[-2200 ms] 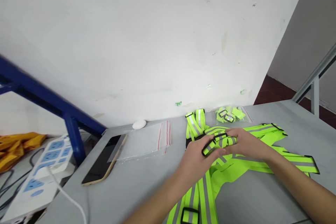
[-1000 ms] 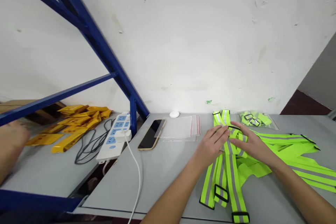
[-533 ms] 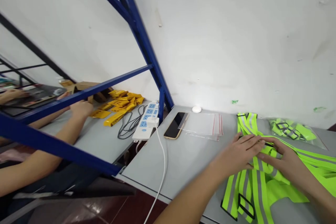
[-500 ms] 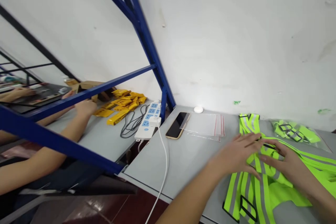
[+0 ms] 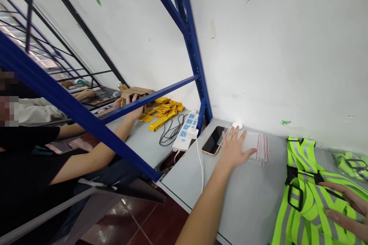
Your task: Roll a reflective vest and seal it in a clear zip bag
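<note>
My left hand (image 5: 234, 149) is spread with its fingers apart over clear plastic zip bags (image 5: 258, 143) with red seal lines. It partly covers the bags, and its fingertips are near a white round object (image 5: 237, 124). Left of the hand lies a dark-screened phone (image 5: 215, 140). At the right edge, my right hand (image 5: 349, 206) rests on a neon-green reflective vest (image 5: 313, 203) with grey stripes and black buckles. Its thumb and forefinger are apart on the folded straps; the rest of that hand is cut off by the frame.
Behind the vest lies a bagged green vest (image 5: 352, 162). A blue metal frame (image 5: 195, 53) divides the tables, with a white power strip (image 5: 185, 132) and cable beside it. Across it, a co-worker's hands (image 5: 133, 109) are at a cardboard box (image 5: 138, 92) near yellow packets (image 5: 165, 111).
My left hand has left the vest and moved left onto the plastic bags. My right hand stays at the vest. The view has swung left, showing more of the co-worker.
</note>
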`<state>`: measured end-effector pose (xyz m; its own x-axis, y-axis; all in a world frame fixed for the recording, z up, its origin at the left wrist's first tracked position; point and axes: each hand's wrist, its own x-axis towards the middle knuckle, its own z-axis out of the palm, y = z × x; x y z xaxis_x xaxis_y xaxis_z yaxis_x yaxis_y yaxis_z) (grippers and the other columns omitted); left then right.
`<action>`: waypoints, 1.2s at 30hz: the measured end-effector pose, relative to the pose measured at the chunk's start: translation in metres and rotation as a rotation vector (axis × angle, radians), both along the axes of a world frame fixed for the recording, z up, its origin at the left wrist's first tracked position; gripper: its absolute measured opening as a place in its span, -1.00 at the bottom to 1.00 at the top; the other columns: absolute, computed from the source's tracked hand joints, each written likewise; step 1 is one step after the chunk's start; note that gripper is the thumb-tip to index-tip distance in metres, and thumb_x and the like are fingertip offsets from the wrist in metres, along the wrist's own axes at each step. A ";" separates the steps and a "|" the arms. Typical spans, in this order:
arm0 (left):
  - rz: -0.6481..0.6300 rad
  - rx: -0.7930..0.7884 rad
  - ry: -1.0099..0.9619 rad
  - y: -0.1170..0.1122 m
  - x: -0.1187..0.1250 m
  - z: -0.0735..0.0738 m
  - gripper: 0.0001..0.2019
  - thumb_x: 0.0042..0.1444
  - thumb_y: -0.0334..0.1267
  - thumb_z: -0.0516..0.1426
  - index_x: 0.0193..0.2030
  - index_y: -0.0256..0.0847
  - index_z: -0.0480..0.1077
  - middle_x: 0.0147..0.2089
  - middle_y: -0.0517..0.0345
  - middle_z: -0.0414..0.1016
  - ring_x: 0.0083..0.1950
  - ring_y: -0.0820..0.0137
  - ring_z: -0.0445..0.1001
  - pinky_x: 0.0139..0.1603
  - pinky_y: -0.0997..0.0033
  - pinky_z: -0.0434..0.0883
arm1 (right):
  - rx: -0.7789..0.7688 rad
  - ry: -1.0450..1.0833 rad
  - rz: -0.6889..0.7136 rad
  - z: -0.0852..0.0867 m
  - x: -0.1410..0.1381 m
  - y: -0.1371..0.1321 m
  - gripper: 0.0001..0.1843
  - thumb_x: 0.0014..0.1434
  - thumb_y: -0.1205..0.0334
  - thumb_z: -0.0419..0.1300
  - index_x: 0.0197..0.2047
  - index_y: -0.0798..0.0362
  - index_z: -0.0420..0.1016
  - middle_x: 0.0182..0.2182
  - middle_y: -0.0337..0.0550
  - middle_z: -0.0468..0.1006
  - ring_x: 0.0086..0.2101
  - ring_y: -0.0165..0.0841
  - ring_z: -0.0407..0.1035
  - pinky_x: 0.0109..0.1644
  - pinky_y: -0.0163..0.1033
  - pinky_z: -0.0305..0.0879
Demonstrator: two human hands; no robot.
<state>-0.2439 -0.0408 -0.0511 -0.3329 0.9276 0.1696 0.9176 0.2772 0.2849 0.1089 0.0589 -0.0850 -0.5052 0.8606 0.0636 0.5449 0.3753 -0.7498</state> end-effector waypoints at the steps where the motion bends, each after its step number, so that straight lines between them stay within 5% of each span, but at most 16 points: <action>1: -0.038 0.007 -0.004 0.001 0.005 -0.002 -0.17 0.15 0.38 -0.16 0.41 -0.11 0.01 0.49 -0.11 -0.18 0.49 -0.02 -0.27 0.39 -0.28 -0.29 | -0.008 -0.018 0.007 -0.002 0.000 0.001 -0.39 -0.11 -0.23 0.29 -0.03 -0.10 0.56 0.03 -0.09 0.56 0.08 0.11 0.38 -0.07 -0.08 0.52; 8: -0.294 0.001 -0.063 0.006 0.027 -0.019 -0.50 0.19 0.13 0.10 0.14 -0.13 0.37 0.27 -0.10 0.30 0.37 -0.01 0.12 0.36 -0.31 -0.14 | -0.104 -0.020 -0.047 0.011 -0.010 -0.015 -0.39 -0.08 -0.28 0.25 -0.01 -0.15 0.51 0.09 -0.11 0.51 0.15 0.13 0.29 0.02 0.05 0.45; 12: -0.386 0.003 -0.207 0.012 0.035 -0.015 -0.70 0.21 0.03 0.12 -0.26 -0.13 0.54 -0.12 0.10 0.57 0.02 0.25 0.48 0.21 0.19 0.28 | -0.135 0.038 -0.095 0.024 -0.018 -0.026 -0.39 -0.07 -0.29 0.24 -0.02 -0.13 0.49 0.12 -0.06 0.48 0.19 0.17 0.21 0.15 0.15 0.30; 14: -0.298 0.003 -0.216 0.013 0.029 -0.009 -0.64 0.23 0.05 0.08 -0.35 -0.13 0.53 -0.23 0.14 0.59 -0.11 0.33 0.51 0.03 0.40 0.37 | -0.146 0.046 -0.106 0.027 -0.019 -0.027 -0.38 -0.09 -0.29 0.25 -0.02 -0.13 0.48 0.12 -0.04 0.48 0.20 0.18 0.20 0.17 0.19 0.25; 16: -0.111 0.027 -0.185 0.011 0.012 -0.003 -0.63 0.30 0.02 -0.02 -0.26 -0.12 0.52 -0.16 0.13 0.59 -0.06 0.31 0.50 0.04 0.40 0.36 | -0.154 0.039 -0.119 0.028 -0.019 -0.027 -0.36 -0.10 -0.29 0.26 -0.01 -0.14 0.46 0.13 -0.06 0.47 0.20 0.18 0.20 0.18 0.23 0.23; 19: 0.248 0.061 -0.110 0.005 -0.026 0.002 -0.65 0.32 -0.20 -0.10 0.12 -0.21 0.35 0.17 -0.09 0.41 0.23 0.11 0.30 0.23 0.10 0.20 | -0.155 0.018 -0.135 0.031 -0.020 -0.027 -0.35 -0.11 -0.30 0.25 0.00 -0.15 0.47 0.13 -0.08 0.47 0.18 0.18 0.23 0.15 0.23 0.27; 22: 0.508 -0.002 -0.080 0.000 -0.059 0.001 -0.45 0.19 -0.16 0.04 0.28 -0.36 0.15 0.26 -0.39 0.25 0.27 -0.18 0.19 0.16 -0.20 0.18 | -0.148 -0.003 -0.134 0.036 -0.023 -0.029 -0.35 -0.14 -0.30 0.26 -0.02 -0.15 0.49 0.11 -0.10 0.49 0.15 0.18 0.27 0.11 0.17 0.34; 26: 0.542 -0.111 -0.088 0.000 -0.075 -0.005 -0.38 0.05 -0.07 0.13 0.24 -0.26 0.21 0.13 -0.26 0.40 0.17 -0.14 0.32 0.10 -0.06 0.27 | -0.149 -0.020 -0.138 0.046 -0.028 -0.034 -0.38 -0.17 -0.27 0.30 -0.04 -0.18 0.52 0.11 -0.14 0.50 0.16 0.16 0.27 0.06 0.08 0.41; 36: 0.496 -0.166 -0.097 0.012 -0.087 -0.002 -0.23 -0.02 -0.02 0.14 0.36 -0.09 0.07 0.15 -0.13 0.41 0.16 -0.04 0.36 0.07 0.12 0.30 | -0.237 0.024 -0.072 0.049 -0.031 -0.037 -0.42 -0.19 -0.12 0.36 -0.05 -0.15 0.54 0.10 -0.13 0.51 0.17 0.07 0.28 0.06 -0.06 0.42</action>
<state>-0.3309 -0.0283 -0.0531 -0.7455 0.6662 -0.0192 0.6362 0.7199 0.2773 0.0781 0.0224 -0.0356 -0.4429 0.8866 -0.1329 0.5445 0.1483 -0.8255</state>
